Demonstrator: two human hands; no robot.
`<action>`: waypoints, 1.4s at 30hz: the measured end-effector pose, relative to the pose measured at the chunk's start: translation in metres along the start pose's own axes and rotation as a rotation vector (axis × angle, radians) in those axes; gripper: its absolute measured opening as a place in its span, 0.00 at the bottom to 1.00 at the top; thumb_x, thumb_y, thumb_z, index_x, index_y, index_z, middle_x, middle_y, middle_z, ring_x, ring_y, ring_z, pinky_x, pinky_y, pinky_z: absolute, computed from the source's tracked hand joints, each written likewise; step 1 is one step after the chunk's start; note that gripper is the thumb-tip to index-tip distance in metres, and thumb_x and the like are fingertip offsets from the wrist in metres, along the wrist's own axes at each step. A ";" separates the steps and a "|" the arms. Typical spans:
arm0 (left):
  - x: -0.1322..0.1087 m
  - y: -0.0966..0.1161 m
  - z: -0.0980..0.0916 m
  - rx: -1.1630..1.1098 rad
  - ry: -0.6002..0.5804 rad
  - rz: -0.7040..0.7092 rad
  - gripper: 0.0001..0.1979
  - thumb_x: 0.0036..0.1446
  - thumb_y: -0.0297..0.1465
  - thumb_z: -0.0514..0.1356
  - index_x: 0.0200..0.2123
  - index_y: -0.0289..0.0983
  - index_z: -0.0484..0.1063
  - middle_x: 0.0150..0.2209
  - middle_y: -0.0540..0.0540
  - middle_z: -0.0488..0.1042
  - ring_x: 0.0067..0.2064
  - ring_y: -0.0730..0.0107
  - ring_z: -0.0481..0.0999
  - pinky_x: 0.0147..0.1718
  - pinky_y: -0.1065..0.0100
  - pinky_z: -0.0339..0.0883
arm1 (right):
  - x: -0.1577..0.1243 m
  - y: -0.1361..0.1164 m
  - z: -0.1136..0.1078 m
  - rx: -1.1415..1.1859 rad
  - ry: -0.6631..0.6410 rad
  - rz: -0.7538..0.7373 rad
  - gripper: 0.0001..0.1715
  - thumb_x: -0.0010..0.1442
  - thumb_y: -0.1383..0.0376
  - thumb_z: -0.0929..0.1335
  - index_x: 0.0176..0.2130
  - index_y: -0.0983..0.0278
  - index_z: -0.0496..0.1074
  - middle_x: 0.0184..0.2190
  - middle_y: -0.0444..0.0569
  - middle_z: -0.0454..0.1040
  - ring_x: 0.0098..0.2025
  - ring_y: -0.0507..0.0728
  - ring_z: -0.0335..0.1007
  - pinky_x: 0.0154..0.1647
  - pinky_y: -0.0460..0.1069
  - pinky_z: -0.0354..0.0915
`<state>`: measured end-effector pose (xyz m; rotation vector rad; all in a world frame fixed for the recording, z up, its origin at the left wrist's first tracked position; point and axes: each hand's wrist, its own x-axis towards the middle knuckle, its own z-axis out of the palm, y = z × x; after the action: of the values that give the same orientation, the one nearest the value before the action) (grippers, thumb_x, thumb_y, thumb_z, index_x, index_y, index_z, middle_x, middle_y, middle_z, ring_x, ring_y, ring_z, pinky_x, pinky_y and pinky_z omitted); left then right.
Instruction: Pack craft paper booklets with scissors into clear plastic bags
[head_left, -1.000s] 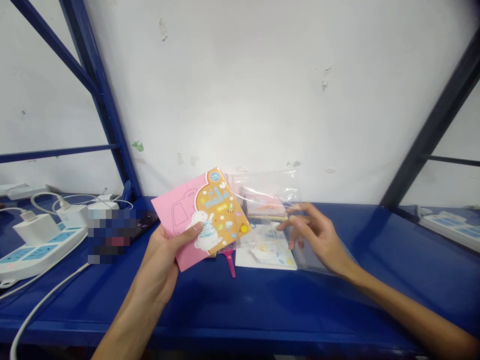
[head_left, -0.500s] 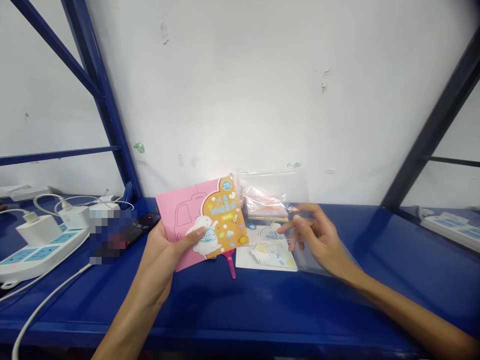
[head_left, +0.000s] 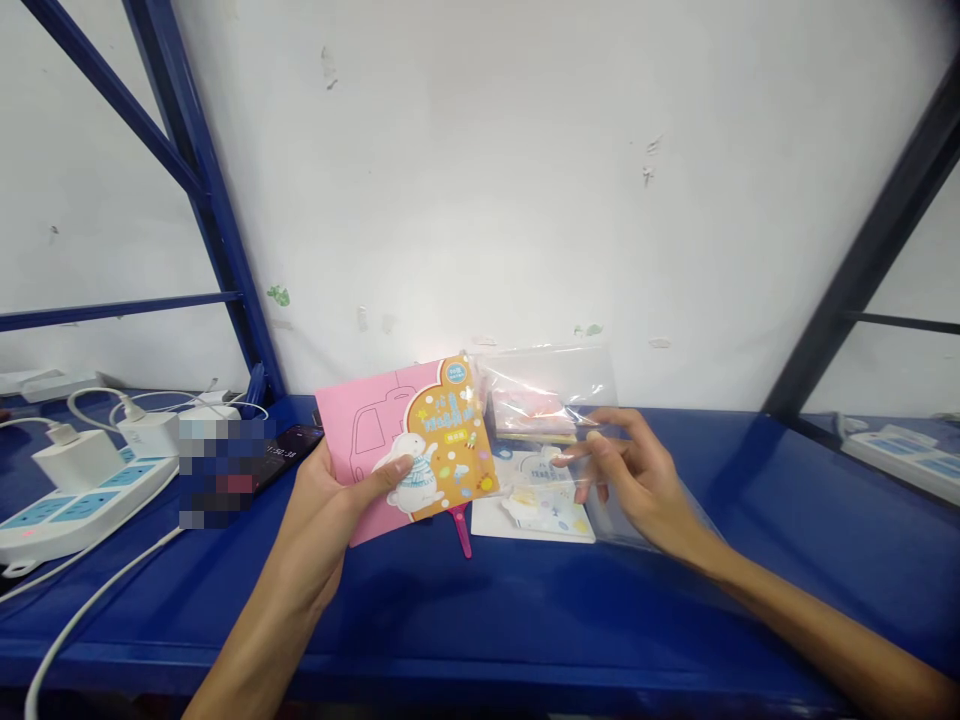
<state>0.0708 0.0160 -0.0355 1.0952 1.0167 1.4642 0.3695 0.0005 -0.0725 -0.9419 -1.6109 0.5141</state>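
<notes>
My left hand (head_left: pixel 315 510) is closed on a pink card (head_left: pixel 354 440), which rests across the palm with the thumb pressed over its front. An orange booklet (head_left: pixel 448 445) lies against the card, a bear printed on its cover, and my thumb sits on the bear's lower edge. Both are held up above the shelf (head_left: pixel 675 630), tilted slightly. My right hand (head_left: pixel 637 490) is out to the right, fingers loosely curved and thumb apart from them, at a clear plastic bag (head_left: pixel 551 385). I cannot tell whether the fingertips (head_left: pixel 596 436) are pinching the film or only touching it. The bag stands partly raised against the wall (head_left: pixel 480 180), with a stack of pink and yellow paper (head_left: pixel 529 415) inside it. Below the hand, a white booklet (head_left: pixel 534 510) lies flat on the blue shelf, and a pink plastic handle (head_left: pixel 463 535) pokes out just under the card. Off to the left sit a phone (head_left: pixel 296 442), partly hidden by a blurred patch, and a power strip (head_left: pixel 75 500) with a charger (head_left: pixel 75 460) plugged in and white cables (head_left: pixel 90 590) running from it.
</notes>
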 end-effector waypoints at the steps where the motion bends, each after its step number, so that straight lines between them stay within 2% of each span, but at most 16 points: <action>1: 0.000 0.001 0.000 -0.009 -0.005 -0.018 0.42 0.41 0.31 0.77 0.61 0.38 0.70 0.52 0.36 0.81 0.51 0.45 0.82 0.44 0.57 0.81 | 0.000 0.000 0.000 -0.006 0.003 -0.008 0.13 0.73 0.55 0.63 0.52 0.58 0.61 0.35 0.49 0.83 0.21 0.53 0.76 0.19 0.48 0.67; 8: 0.002 0.000 -0.001 -0.008 0.001 -0.052 0.40 0.40 0.30 0.78 0.59 0.37 0.72 0.51 0.37 0.82 0.49 0.48 0.83 0.41 0.61 0.81 | -0.002 -0.001 -0.003 -0.016 -0.029 -0.028 0.12 0.73 0.56 0.63 0.53 0.57 0.61 0.36 0.48 0.83 0.22 0.53 0.77 0.19 0.47 0.67; 11: 0.002 0.001 -0.001 -0.005 0.015 -0.031 0.41 0.39 0.30 0.78 0.59 0.38 0.72 0.50 0.38 0.83 0.47 0.48 0.84 0.40 0.61 0.81 | -0.002 -0.004 -0.003 -0.002 -0.079 0.022 0.17 0.72 0.55 0.64 0.55 0.57 0.61 0.38 0.50 0.83 0.25 0.54 0.77 0.21 0.48 0.69; 15: 0.001 0.001 -0.001 0.000 -0.014 -0.014 0.41 0.39 0.33 0.78 0.58 0.38 0.72 0.50 0.38 0.83 0.49 0.48 0.83 0.42 0.60 0.81 | 0.000 -0.007 -0.003 0.023 -0.187 0.101 0.25 0.70 0.54 0.67 0.61 0.59 0.61 0.42 0.53 0.82 0.31 0.57 0.79 0.30 0.52 0.74; 20: 0.003 -0.005 -0.002 0.040 -0.001 0.029 0.37 0.38 0.33 0.78 0.54 0.37 0.75 0.49 0.37 0.83 0.48 0.48 0.83 0.43 0.60 0.80 | 0.002 -0.008 -0.001 0.037 -0.212 0.173 0.31 0.70 0.52 0.66 0.65 0.61 0.60 0.45 0.57 0.82 0.30 0.57 0.79 0.28 0.53 0.72; 31: 0.006 -0.009 -0.005 0.171 0.018 0.077 0.37 0.43 0.37 0.76 0.57 0.38 0.72 0.53 0.37 0.81 0.50 0.48 0.82 0.45 0.56 0.78 | -0.002 -0.014 0.001 -0.120 -0.189 0.015 0.27 0.71 0.57 0.65 0.66 0.54 0.62 0.43 0.50 0.83 0.32 0.57 0.81 0.40 0.57 0.75; 34: 0.007 -0.010 -0.005 0.172 0.045 0.093 0.36 0.41 0.36 0.77 0.56 0.38 0.74 0.51 0.38 0.82 0.48 0.48 0.83 0.44 0.57 0.79 | -0.003 -0.013 0.001 -0.151 -0.210 0.000 0.27 0.71 0.57 0.64 0.67 0.54 0.61 0.41 0.50 0.84 0.33 0.58 0.81 0.37 0.55 0.75; 37: 0.007 -0.009 -0.005 0.142 0.047 0.082 0.37 0.39 0.35 0.77 0.55 0.38 0.75 0.50 0.38 0.82 0.47 0.48 0.83 0.42 0.57 0.79 | -0.003 -0.013 0.000 -0.133 -0.240 0.016 0.27 0.72 0.56 0.64 0.67 0.55 0.61 0.43 0.52 0.83 0.31 0.57 0.80 0.33 0.53 0.75; 42: 0.005 -0.002 -0.006 0.037 -0.058 -0.029 0.37 0.39 0.34 0.78 0.54 0.36 0.74 0.51 0.36 0.82 0.49 0.47 0.83 0.42 0.59 0.81 | -0.002 -0.013 0.001 -0.049 -0.249 0.065 0.26 0.72 0.56 0.64 0.66 0.53 0.61 0.43 0.50 0.82 0.30 0.56 0.79 0.32 0.53 0.75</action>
<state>0.0650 0.0212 -0.0381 1.1384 1.0187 1.3877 0.3649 -0.0084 -0.0636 -0.9999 -1.8272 0.6611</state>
